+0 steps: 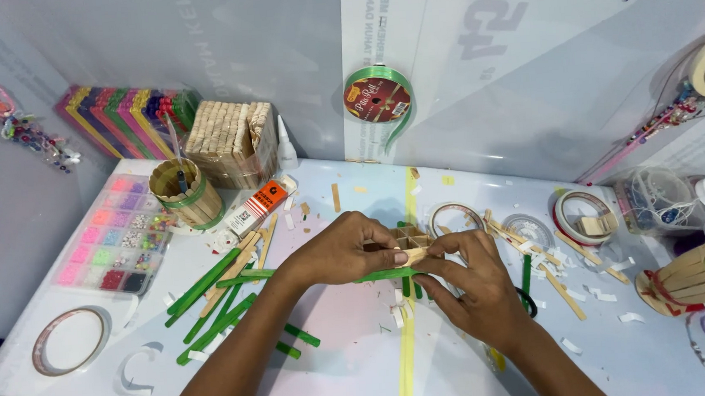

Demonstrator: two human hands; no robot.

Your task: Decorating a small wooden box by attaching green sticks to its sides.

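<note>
Both hands meet mid-desk: left hand (336,253) and right hand (466,285) each keep a tight grip on a little stick frame (409,239), holding it steady. Loose green sticks (215,303) lie at nine o'clock.

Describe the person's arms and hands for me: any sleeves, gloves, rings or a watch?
Both forearms are bare as far as the picture's lower edge, so no sleeve shows. The left hand and right hand wear no gloves. No ring, watch or bracelet is visible on the fingers or wrists. The fingernails look short and unpainted, as far as the view allows.
</note>
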